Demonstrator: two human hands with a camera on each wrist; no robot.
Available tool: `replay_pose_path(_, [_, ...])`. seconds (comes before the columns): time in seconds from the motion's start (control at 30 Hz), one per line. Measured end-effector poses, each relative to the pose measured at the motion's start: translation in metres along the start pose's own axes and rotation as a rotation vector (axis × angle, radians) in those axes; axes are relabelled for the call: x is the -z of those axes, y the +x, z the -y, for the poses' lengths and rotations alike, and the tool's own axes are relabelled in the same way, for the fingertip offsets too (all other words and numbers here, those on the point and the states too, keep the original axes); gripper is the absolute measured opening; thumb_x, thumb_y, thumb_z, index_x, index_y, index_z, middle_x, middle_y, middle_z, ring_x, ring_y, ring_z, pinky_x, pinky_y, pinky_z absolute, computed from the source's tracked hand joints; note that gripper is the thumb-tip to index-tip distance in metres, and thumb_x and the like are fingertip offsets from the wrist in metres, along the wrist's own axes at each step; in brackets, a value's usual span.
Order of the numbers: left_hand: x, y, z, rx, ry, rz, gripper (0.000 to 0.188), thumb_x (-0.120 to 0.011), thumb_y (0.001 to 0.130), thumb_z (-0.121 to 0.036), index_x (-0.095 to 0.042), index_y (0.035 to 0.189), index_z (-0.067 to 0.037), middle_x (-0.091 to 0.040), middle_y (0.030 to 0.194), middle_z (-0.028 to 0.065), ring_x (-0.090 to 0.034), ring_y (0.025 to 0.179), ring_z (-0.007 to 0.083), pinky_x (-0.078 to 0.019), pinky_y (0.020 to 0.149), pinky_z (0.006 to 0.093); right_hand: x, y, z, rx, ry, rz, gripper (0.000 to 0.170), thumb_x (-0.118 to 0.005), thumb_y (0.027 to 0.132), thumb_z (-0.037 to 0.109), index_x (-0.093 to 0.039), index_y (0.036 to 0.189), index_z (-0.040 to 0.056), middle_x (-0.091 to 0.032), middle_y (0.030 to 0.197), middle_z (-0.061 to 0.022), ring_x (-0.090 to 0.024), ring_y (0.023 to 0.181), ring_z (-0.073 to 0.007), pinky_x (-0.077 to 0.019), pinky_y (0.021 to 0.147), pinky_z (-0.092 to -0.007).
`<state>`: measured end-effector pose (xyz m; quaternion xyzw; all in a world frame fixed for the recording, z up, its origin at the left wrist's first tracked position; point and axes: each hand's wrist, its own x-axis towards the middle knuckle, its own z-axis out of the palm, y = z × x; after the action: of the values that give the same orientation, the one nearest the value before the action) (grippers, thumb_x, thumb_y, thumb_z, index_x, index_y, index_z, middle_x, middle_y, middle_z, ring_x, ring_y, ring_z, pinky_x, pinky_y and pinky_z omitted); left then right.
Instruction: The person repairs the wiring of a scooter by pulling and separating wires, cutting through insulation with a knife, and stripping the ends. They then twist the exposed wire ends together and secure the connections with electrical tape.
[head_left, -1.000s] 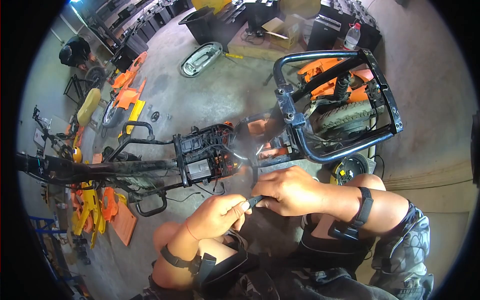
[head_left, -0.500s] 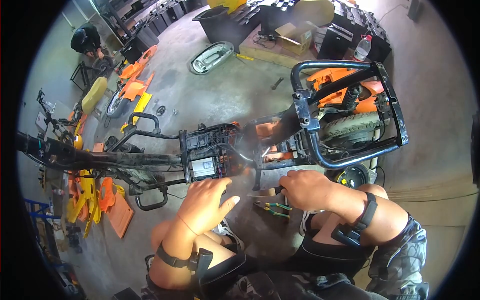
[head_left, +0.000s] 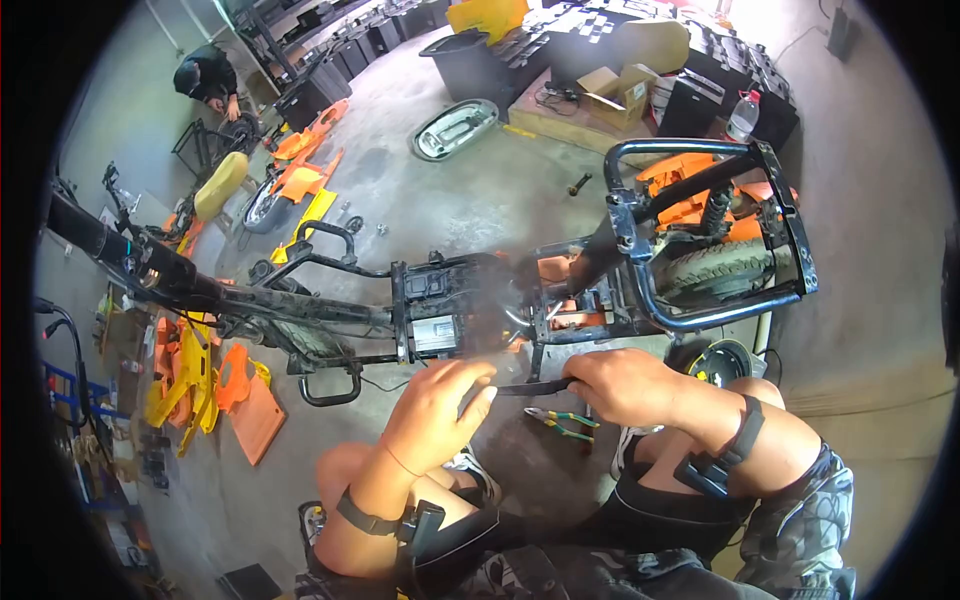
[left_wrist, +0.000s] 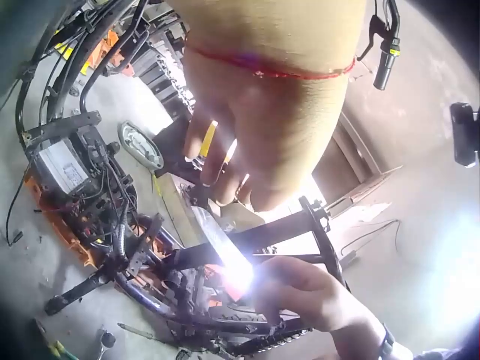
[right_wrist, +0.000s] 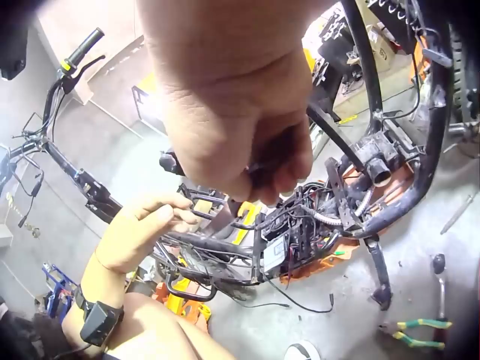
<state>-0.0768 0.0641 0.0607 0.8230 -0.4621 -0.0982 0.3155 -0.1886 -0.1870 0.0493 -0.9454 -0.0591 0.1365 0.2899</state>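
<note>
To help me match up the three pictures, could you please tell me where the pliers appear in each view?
Head: the pliers lie below and left of the right hand.
Left wrist: pliers in the bottom left corner.
Right wrist: pliers at the lower right.
Shared landmark: the silver box, higher than the pliers in all three pictures.

Head view faces down; 2 closer wrist views share black frame (head_left: pixel 401 312).
</note>
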Motion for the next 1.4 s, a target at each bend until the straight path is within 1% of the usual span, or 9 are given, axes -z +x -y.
replay_pose_path(0.2, [-0.022,0.005,-0.018,-0.206,0.196,-0.023,0.034,-0.070,0.087,-0.031,-0.066,0.106,-0.003,-0.067,0.103,0.0143,-0.063,0.098,0.0333,-0.0478,0.091,0.0414,-0.012,-0.016,0.019,0.167,-0.194,-0.051,0.020,-0.065,0.090,0.022,-0.061,0.102,0.0064,-0.068,0.084,-0.0116,-0.069,0.072,-0.0298,-0.0541,0.058,-0.0413])
replay_pose_path(0.23, [-0.026,0.003,-0.018,-0.202,0.193,-0.029,0.034,-0.070,0.087,-0.031,-0.066,0.106,-0.003,-0.067,0.103,0.0143,-0.063,0.098,0.0333,-0.0478,0.091,0.0414,-0.017,-0.017,0.021,0.169,-0.199,-0.046,0.020,-0.065,0.090,0.022,-0.061,0.102,0.0064,-0.068,0.084,-0.0116,-0.069,0.072,-0.0298,-0.0541,0.058,-0.0413])
replay_pose_path(0.3, [-0.033,0.001,-0.014,-0.171,0.150,0.194,0.032,-0.068,0.089,-0.033,-0.066,0.104,-0.004,-0.068,0.097,0.0127,-0.063,0.093,0.0333,-0.0483,0.087,0.0427,-0.023,-0.016,0.022,0.246,-0.139,-0.217,0.019,-0.067,0.088,0.020,-0.061,0.101,0.0065,-0.068,0.084,-0.0108,-0.069,0.073,-0.0300,-0.0541,0.059,-0.0415])
replay_pose_path(0.43, [-0.020,0.006,-0.022,-0.092,0.125,0.284,0.028,-0.064,0.092,-0.033,-0.065,0.098,-0.006,-0.067,0.089,0.0136,-0.063,0.085,0.0350,-0.0498,0.076,0.0449,-0.012,-0.016,0.028,0.256,-0.100,-0.286,0.020,-0.068,0.082,0.012,-0.061,0.100,0.0055,-0.067,0.082,-0.0099,-0.068,0.073,-0.0319,-0.0539,0.060,-0.0427])
replay_pose_path(0.67, [-0.012,0.002,-0.016,-0.020,-0.007,0.305,0.021,-0.060,0.094,-0.026,-0.059,0.090,-0.005,-0.067,0.082,0.0132,-0.064,0.078,0.0365,-0.0497,0.066,0.0455,-0.015,-0.010,0.031,0.306,-0.054,-0.395,0.023,-0.069,0.075,0.006,-0.063,0.097,0.0050,-0.068,0.082,-0.0095,-0.068,0.074,-0.0329,-0.0546,0.063,-0.0428])
replay_pose_path(0.73, [-0.008,0.003,-0.021,-0.008,-0.089,0.275,0.013,-0.060,0.092,-0.017,-0.056,0.088,-0.006,-0.068,0.075,0.0125,-0.066,0.074,0.0361,-0.0484,0.062,0.0475,-0.016,-0.009,0.033,0.305,-0.059,-0.441,0.023,-0.069,0.075,0.005,-0.064,0.097,0.0047,-0.068,0.081,-0.0096,-0.068,0.074,-0.0327,-0.0553,0.064,-0.0419])
replay_pose_path(1.17, [-0.003,0.008,-0.021,0.005,-0.060,0.185,0.012,-0.060,0.092,-0.017,-0.063,0.083,-0.009,-0.071,0.075,0.0042,-0.069,0.069,0.0282,-0.0505,0.055,0.0389,-0.016,-0.005,0.036,0.308,-0.045,-0.566,0.026,-0.063,0.072,0.003,-0.065,0.098,0.0051,-0.068,0.083,-0.0092,-0.069,0.075,-0.0310,-0.0554,0.067,-0.0406])
replay_pose_path(1.23, [-0.007,0.011,-0.017,-0.004,-0.046,0.161,0.014,-0.060,0.093,-0.018,-0.063,0.082,-0.010,-0.071,0.073,0.0038,-0.069,0.066,0.0281,-0.0502,0.054,0.0379,-0.017,-0.002,0.034,0.318,-0.058,-0.636,0.021,-0.073,0.074,0.012,-0.067,0.093,0.0069,-0.069,0.079,-0.0058,-0.068,0.069,-0.0284,-0.0558,0.062,-0.0386])
replay_pose_path(1.4, [-0.009,0.014,-0.019,-0.036,-0.062,0.130,0.018,-0.060,0.093,-0.021,-0.059,0.079,-0.010,-0.069,0.068,0.0029,-0.067,0.062,0.0280,-0.0489,0.051,0.0404,-0.015,-0.002,0.031,0.319,-0.060,-0.632,0.019,-0.073,0.076,0.014,-0.067,0.092,0.0069,-0.069,0.080,-0.0061,-0.069,0.070,-0.0276,-0.0555,0.062,-0.0381])
